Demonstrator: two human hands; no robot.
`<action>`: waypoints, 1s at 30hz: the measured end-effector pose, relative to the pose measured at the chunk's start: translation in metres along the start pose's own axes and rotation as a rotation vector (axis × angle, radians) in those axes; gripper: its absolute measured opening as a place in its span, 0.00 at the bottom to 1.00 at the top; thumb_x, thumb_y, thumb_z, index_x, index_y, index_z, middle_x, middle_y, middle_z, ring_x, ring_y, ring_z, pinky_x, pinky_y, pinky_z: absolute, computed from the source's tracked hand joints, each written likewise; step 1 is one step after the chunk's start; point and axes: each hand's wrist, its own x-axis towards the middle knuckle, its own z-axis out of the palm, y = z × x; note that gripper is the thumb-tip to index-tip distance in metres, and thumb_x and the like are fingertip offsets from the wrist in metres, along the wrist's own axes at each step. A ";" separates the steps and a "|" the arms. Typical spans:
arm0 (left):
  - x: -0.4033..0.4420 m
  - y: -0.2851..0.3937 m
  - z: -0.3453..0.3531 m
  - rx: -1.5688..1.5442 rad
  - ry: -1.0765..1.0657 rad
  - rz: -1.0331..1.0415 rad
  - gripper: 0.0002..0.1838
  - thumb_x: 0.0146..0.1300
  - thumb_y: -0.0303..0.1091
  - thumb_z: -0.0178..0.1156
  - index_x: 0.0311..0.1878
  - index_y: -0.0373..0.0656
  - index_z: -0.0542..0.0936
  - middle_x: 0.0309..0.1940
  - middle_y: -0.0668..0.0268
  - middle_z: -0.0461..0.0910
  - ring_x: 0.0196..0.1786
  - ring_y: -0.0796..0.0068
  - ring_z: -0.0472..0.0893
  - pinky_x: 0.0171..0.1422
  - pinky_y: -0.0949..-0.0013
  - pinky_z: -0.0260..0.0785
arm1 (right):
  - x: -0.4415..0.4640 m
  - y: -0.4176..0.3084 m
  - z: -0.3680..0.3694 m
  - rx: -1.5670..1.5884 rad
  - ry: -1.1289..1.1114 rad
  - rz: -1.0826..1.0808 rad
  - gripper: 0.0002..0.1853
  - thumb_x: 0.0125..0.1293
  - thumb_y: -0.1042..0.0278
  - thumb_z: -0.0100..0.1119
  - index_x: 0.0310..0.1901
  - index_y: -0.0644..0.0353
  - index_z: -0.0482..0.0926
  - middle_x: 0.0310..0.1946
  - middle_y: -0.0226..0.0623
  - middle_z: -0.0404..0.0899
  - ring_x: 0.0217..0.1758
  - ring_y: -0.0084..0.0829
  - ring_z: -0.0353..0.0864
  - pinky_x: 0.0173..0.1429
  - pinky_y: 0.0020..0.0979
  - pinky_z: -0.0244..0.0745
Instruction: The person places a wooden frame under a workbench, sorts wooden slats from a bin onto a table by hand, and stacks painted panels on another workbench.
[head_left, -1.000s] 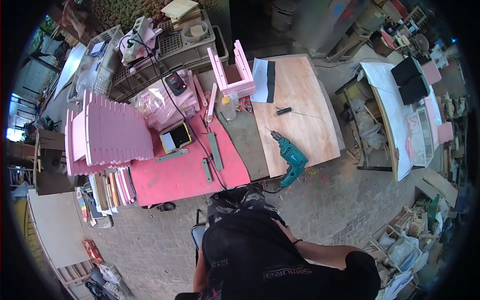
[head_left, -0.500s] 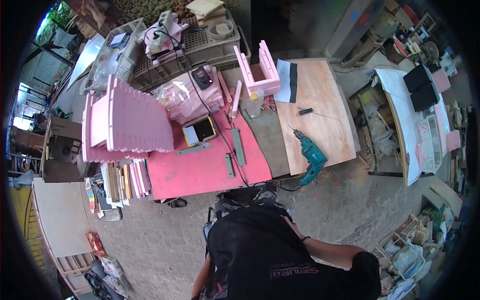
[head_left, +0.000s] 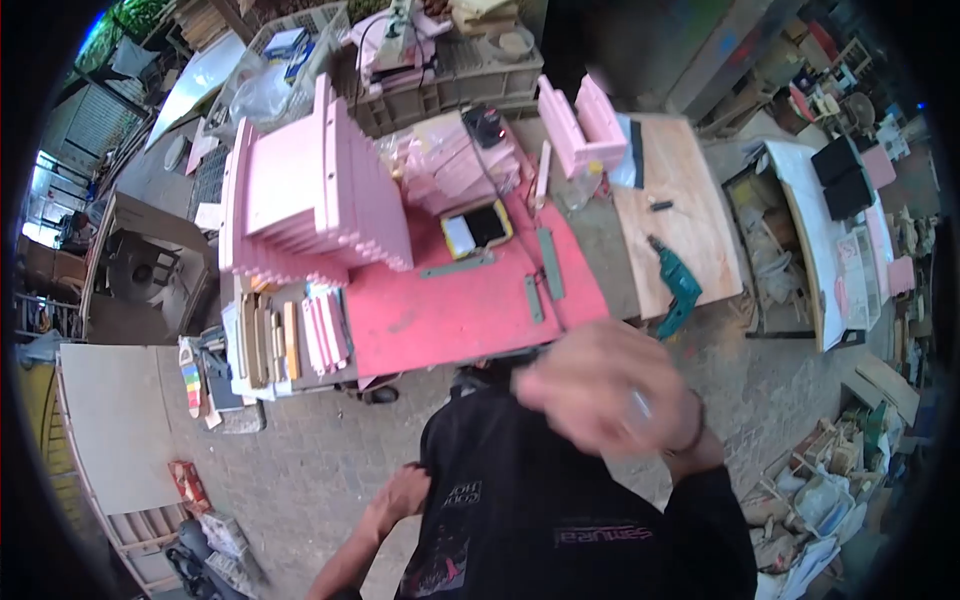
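My right hand is raised in front of my chest, close to the camera and smeared by motion. A small pale glint shows on it, too blurred to name. My left hand rests against the side of my black shirt, its fingertips hidden. Beyond the right hand lies a teal power drill on a plywood board. The red work surface carries grey-green strips and a yellow-edged box with a dark inside.
A tall stack of pink panels stands at the left of the table. Behind are pink pieces in plastic and a pink frame. Wood strips stand at the near left. Another table is at the right.
My right hand has come up into view before my chest, and my left hand now shows at my side. The whole view has shifted, with the table's contents appearing farther right.
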 end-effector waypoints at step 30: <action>0.037 -0.049 -0.026 -0.033 -0.357 0.044 0.16 0.40 0.44 0.69 0.23 0.39 0.83 0.25 0.50 0.82 0.35 0.46 0.83 0.39 0.51 0.77 | 0.018 -0.098 0.057 0.022 0.159 0.021 0.07 0.44 0.66 0.74 0.24 0.51 0.82 0.21 0.22 0.79 0.25 0.21 0.79 0.32 0.38 0.71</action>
